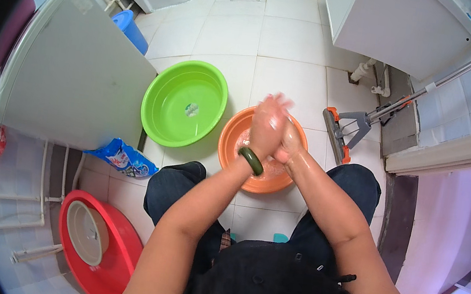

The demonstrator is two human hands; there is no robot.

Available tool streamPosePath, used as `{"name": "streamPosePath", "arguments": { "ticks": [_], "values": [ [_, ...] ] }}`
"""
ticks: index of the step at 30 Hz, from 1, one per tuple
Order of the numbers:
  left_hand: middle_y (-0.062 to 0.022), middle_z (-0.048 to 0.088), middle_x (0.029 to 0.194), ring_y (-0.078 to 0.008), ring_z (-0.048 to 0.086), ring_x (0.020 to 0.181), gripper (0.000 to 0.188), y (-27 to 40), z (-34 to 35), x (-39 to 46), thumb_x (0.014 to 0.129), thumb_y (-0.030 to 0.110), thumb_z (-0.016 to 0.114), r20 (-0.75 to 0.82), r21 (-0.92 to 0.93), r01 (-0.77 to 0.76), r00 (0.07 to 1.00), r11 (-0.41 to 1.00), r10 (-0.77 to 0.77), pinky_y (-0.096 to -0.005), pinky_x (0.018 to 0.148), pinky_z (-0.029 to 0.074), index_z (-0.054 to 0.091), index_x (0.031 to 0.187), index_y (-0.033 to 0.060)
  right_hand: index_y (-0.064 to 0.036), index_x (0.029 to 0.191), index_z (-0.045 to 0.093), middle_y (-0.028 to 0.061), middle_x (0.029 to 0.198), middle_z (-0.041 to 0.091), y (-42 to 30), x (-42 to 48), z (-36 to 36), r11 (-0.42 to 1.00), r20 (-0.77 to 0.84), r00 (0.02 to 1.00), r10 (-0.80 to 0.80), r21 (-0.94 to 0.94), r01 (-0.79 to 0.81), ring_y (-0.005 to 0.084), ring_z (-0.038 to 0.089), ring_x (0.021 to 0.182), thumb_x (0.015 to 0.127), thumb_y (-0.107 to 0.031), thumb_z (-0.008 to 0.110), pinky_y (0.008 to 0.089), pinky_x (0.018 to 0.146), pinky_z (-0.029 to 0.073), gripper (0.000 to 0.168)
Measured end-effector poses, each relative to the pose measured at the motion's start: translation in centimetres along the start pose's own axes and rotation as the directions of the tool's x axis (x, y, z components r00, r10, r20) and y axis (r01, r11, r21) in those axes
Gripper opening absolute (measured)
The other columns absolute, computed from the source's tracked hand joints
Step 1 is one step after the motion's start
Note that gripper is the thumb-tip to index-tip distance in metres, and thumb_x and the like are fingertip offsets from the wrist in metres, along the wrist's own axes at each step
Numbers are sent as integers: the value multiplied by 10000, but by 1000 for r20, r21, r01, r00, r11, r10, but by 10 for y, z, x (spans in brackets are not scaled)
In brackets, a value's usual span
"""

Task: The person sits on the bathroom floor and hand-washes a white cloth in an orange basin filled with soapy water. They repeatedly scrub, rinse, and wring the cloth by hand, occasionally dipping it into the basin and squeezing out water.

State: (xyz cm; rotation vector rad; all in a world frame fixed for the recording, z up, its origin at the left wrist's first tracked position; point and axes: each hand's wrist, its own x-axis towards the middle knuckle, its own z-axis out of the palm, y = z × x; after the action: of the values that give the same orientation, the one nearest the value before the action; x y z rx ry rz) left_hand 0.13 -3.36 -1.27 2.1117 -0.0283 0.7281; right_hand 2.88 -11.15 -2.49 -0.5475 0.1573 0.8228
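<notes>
My left hand (269, 122) is over the orange plastic basin (226, 157), its fingers stretched out and blurred. A dark green bangle (251, 161) circles the left wrist. My right hand (291, 142) is palm up against the left one, its fingers largely hidden behind it. Both hands look wet, with white suds on the back of the left. I see nothing held between them, though the space where they meet is hidden. Foamy water (272, 170) lies in the basin below. Just left of it, a bright green basin (150, 108) holds clear water.
A blue detergent bag (125, 159) lies beside the washing machine (74, 74). The red basin (126, 231) at lower left leans with a beige basin (86, 232) inside. A sponge mop (337, 136) stands at right, near a white cabinet (383, 28). A blue bucket (132, 32) is farther back.
</notes>
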Motion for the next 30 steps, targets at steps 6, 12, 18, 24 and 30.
{"name": "streamPosePath", "arguments": {
  "ticks": [6, 12, 18, 24, 30],
  "values": [
    [-110, 630, 1025, -174, 617, 933, 378, -34, -25, 19, 950, 218, 544, 371, -830, 540, 722, 140, -584, -295, 815, 504, 487, 1225, -36, -64, 1257, 478, 81, 1243, 543, -15, 1, 8, 980, 30, 983, -181, -75, 182, 181, 504, 1151, 1002, -475, 319, 369, 982, 394, 510],
    [-104, 642, 965, -198, 638, 864, 347, -25, -30, 16, 954, 280, 551, 351, -763, 555, 787, 331, -508, -317, 779, 520, 560, 1093, -38, -59, 1289, 465, 97, 1243, 540, -23, -10, 18, 1000, -101, 995, -16, -21, 14, 223, 503, 1159, 974, -547, 307, 438, 1034, 354, 602],
    [-96, 636, 901, -197, 645, 790, 276, -12, -59, 41, 948, 278, 559, 367, -840, 497, 817, 219, -444, -317, 704, 541, 571, 980, 4, 40, 1189, 476, 192, 1085, 571, -30, 0, 1, 982, -304, 942, 142, 165, -94, 281, 564, 1057, 877, -608, 483, 489, 923, 464, 719],
    [-103, 649, 797, -250, 648, 719, 290, 79, -34, -1, 742, 242, 769, 433, -67, 246, 880, 967, -194, -341, 643, 509, 601, 884, 53, -93, 796, 603, 59, 722, 615, -31, 3, -11, 973, -176, 968, 176, -120, -199, 187, 609, 641, 870, -405, 609, 334, 601, 515, 321],
    [-130, 574, 747, -236, 552, 657, 178, 45, -21, 21, 753, 97, 712, 50, -76, 427, 904, 901, -425, -366, 613, 461, 556, 772, 13, -84, 906, 589, 50, 820, 634, 0, -1, 8, 993, -311, 950, 42, 119, -5, 193, 630, 676, 890, -242, 582, 356, 600, 536, 159]
  ]
}}
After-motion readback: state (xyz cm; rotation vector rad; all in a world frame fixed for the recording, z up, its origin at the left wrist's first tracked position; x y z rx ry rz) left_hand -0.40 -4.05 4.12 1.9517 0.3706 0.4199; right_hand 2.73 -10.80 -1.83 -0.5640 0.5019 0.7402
